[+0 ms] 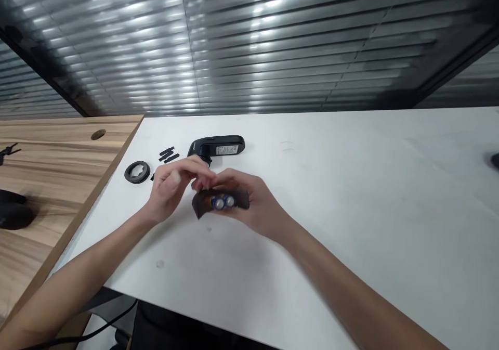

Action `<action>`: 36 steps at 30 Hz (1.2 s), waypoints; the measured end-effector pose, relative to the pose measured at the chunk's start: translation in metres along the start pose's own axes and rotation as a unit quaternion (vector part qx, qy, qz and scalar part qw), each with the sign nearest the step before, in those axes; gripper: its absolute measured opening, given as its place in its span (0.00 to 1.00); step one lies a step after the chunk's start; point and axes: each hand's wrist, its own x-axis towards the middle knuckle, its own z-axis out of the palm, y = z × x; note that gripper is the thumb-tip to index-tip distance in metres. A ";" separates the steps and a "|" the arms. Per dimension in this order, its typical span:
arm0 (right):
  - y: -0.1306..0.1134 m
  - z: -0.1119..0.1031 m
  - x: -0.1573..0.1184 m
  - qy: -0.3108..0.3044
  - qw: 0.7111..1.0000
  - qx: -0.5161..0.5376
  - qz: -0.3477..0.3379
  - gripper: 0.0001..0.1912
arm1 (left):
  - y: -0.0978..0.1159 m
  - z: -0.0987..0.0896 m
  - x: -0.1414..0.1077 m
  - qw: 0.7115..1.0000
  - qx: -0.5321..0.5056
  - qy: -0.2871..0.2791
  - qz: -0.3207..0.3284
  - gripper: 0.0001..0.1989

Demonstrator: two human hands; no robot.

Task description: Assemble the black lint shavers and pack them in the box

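Observation:
My right hand (257, 204) is wrapped around a small dark packet (200, 204) held above the white table, its open end facing me. Inside it show the round silver ends of two batteries (224, 202) with blue rims, and a bit of orange beside them. My left hand (173, 183) is closed, its fingertips bent together at the packet's upper left edge; whether they pinch anything is hidden. Just behind the hands lies a black handheld device (218, 145) with a white label, its lower part partly covered by my left fingers.
A black ring (137, 172) and several small black strips (168, 155) lie left of the hands on the white table (351, 209). A wooden tabletop (58, 157) adjoins at left, with black objects on it. Metal blinds (234, 43) stand behind. A black cable (105, 326) hangs below the front edge.

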 end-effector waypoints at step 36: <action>0.001 0.006 -0.006 0.039 0.996 0.075 -0.015 0.06 | -0.018 -0.004 -0.012 0.871 0.406 -0.003 0.275 0.18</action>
